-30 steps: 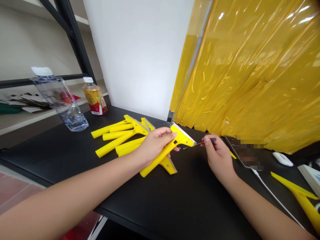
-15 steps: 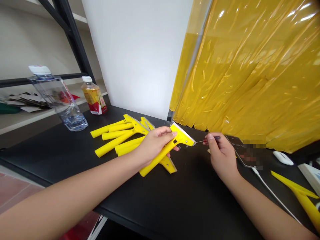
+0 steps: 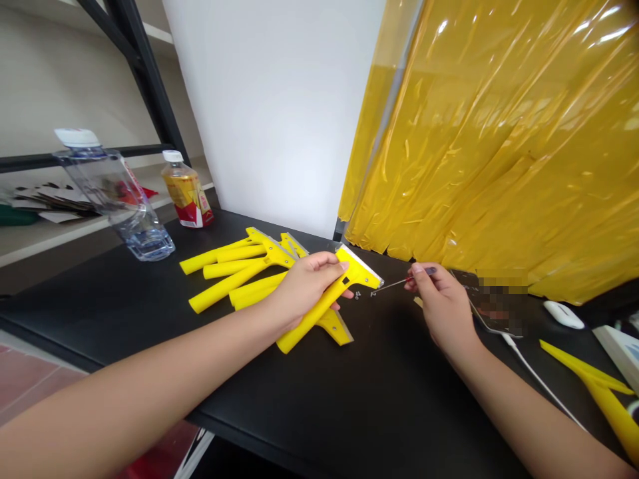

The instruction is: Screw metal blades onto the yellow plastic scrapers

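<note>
My left hand (image 3: 317, 286) is closed round a yellow scraper (image 3: 319, 319), tilted with its wide bladed head up and to the right. In my right hand (image 3: 439, 299) is a thin screwdriver (image 3: 397, 284), pinched between thumb and fingers. Its tip points left, just below the right corner of the scraper head, near small screws (image 3: 373, 293) on the table; whether it touches one I cannot tell. More yellow scrapers (image 3: 229, 287) lie in a pile to the left of and beneath my left hand.
On the black table (image 3: 349, 406), a clear bottle (image 3: 124, 206) and a smaller drink bottle (image 3: 186, 189) stand at left. A phone (image 3: 489, 303) with a white cable (image 3: 544, 386), a white case (image 3: 563, 314) and yellow handles (image 3: 604, 399) lie at right. Yellow plastic sheeting (image 3: 499, 146) rises behind.
The screwdriver tip has moved left and down, from the scraper head's corner to beside the loose screws. The scraper has shifted slightly left in my left hand.
</note>
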Motion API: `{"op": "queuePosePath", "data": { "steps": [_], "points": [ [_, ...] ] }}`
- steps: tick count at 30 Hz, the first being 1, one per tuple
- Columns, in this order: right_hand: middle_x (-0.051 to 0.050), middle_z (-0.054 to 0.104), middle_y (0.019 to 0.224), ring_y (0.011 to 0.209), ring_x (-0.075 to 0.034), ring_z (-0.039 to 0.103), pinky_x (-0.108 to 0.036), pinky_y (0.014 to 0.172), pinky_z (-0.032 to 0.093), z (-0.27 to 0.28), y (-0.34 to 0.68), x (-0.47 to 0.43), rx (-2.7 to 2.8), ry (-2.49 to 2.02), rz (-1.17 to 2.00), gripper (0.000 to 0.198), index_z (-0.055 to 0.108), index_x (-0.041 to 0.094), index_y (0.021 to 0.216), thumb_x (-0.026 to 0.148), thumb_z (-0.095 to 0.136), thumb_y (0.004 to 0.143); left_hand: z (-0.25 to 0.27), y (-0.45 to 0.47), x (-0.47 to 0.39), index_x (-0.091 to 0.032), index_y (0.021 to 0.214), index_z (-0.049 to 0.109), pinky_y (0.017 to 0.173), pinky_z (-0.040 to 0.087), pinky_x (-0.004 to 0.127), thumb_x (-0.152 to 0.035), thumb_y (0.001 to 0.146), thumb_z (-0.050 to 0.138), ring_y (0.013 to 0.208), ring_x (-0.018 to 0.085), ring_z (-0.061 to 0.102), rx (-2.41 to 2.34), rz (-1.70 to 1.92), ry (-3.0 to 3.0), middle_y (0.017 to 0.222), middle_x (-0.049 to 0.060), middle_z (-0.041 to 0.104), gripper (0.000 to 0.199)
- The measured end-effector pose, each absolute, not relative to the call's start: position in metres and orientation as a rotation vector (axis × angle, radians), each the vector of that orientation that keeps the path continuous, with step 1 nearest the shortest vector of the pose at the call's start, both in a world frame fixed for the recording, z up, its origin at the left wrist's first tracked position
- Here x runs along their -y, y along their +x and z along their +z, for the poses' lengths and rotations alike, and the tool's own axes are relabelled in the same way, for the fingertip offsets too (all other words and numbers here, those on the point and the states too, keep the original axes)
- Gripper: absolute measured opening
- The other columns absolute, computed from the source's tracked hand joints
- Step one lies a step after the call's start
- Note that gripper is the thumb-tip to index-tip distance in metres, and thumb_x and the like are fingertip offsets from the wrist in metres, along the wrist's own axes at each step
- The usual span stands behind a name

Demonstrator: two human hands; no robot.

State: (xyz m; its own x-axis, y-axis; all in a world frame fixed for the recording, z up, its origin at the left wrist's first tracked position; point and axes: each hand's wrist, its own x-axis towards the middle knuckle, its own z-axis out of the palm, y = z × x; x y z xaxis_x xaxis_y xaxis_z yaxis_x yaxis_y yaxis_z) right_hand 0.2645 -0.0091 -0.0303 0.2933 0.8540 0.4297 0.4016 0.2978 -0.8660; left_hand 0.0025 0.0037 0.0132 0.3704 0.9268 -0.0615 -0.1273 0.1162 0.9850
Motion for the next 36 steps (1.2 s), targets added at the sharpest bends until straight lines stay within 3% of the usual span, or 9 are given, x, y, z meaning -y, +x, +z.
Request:
{"op": "queuePosePath", "data": {
  "steps": [7,19,36],
  "points": [
    [-0.003,0.069,0.088,0.077,-0.02,0.065,-0.037,0.078,0.055,-0.029,0.263,0.01,1.276,-1.275,0.464,0.035,0.071,0.024,0.093,0.059,0.067,0.094,0.012,0.002,-0.004,-0.02,0.098,0.066,0.052,0.059,0.024,-0.04,0.093,0.072,0.083,0.024,0.079,-0.882,0.926,1.193,0.101,0.01,0.075,0.022],
    [-0.003,0.066,0.089,0.074,-0.018,0.062,-0.036,0.076,0.055,0.008,0.263,0.028,1.164,-1.104,0.416,0.027,0.069,0.025,0.09,0.051,0.068,0.095,0.019,0.004,-0.004,-0.02,0.098,0.061,0.053,0.063,0.03,-0.025,0.095,0.064,0.091,0.03,0.08,-1.005,0.884,0.86,0.097,0.008,0.073,0.007],
    [-0.003,0.068,0.097,0.086,-0.016,0.064,-0.032,0.082,0.052,0.009,0.243,0.051,1.258,-0.955,0.751,0.015,0.075,0.026,0.103,0.039,0.07,0.098,0.021,0.009,0.014,-0.013,0.101,0.066,0.052,0.062,0.034,-0.023,0.093,0.064,0.086,0.036,0.079,-0.854,0.675,0.796,0.102,0.011,0.069,0.013]
  ]
}}
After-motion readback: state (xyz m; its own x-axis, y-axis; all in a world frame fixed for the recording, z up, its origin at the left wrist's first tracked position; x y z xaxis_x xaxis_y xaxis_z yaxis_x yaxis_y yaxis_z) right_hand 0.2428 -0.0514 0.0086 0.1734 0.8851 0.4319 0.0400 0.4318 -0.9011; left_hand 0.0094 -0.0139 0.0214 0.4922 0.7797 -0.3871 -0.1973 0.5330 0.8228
